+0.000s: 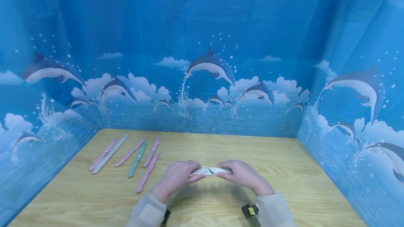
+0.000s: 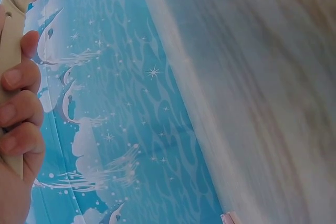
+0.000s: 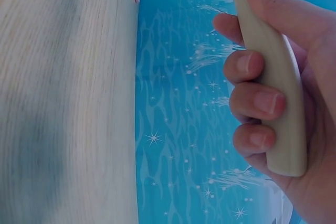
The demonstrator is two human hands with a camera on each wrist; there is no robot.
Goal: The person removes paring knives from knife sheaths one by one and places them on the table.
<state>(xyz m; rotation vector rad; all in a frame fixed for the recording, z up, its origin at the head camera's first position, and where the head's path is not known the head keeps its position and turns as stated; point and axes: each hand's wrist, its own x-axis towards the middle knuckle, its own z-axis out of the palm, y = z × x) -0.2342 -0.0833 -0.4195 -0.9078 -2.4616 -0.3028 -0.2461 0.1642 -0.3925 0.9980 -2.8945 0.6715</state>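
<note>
A cream-handled knife is held level above the table, between both hands. My left hand grips its left end, which is a cream cover-like part with a dark slit, fingers curled around it. At the other end, my right hand wraps its fingers round the smooth cream handle, with the thumb along its upper part. A sliver of shiny metal shows just above that handle in the right wrist view. The two parts meet or nearly meet midway between the hands; most of the blade is hidden.
On the left of the wooden table lie several pink knives, a green knife and a longer whitish knife lying against a pink one. A blue dolphin-print curtain encloses the back and sides.
</note>
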